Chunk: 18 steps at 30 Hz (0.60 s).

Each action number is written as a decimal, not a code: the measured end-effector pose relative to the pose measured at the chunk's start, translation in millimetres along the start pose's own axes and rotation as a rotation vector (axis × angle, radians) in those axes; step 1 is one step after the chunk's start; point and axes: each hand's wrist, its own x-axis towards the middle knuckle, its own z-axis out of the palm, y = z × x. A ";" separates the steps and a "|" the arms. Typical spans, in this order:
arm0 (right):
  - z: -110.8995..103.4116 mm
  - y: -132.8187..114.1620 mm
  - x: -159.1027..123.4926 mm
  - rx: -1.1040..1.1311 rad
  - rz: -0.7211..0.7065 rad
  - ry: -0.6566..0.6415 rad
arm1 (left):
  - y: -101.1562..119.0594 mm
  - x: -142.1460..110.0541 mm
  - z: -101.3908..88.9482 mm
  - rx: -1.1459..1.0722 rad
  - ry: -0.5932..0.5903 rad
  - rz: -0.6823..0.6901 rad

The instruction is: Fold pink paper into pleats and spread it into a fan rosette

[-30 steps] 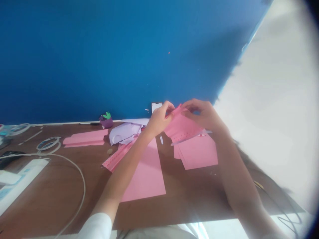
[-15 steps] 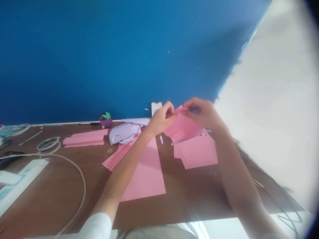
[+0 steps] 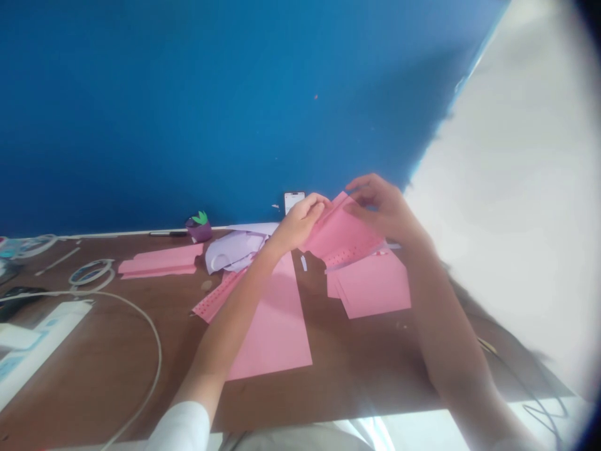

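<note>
A folded pink paper (image 3: pixel 345 228) with rows of small marks along its lower edge is held up above the desk. My left hand (image 3: pixel 304 220) is closed on its left side, fingers curled over the edge. At the upper right corner, my right hand (image 3: pixel 378 203) has its fingers apart from the thumb, which is close against the paper; whether it touches is hard to see. Below lie overlapping pink sheets (image 3: pixel 375 288). Under my left forearm are a large pink sheet (image 3: pixel 277 332) and a folded pink strip with marks (image 3: pixel 218 297).
Crumpled lilac paper (image 3: pixel 237 250) lies left of my left hand. Farther left are a folded pink piece (image 3: pixel 162 260), a small purple pot with green leaves (image 3: pixel 200 228), tape rolls (image 3: pixel 91 272), a cable and a white power strip (image 3: pixel 42 351). A phone (image 3: pixel 293 200) leans against the blue wall.
The right fingers have loosened from the paper's top edge and risen slightly. My left hand has shifted a little down and left, its fingers flatter over the paper, which tilts more upright.
</note>
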 end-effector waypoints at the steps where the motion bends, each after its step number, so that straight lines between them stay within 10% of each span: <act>1: -0.7 0.6 0.5 0.009 0.010 -0.009 | 0.0 -0.6 -0.7 -0.016 -0.008 -0.013; 18: -4.5 -3.4 -1.2 0.175 0.134 -0.023 | 3.4 -4.9 1.0 0.215 -0.001 0.077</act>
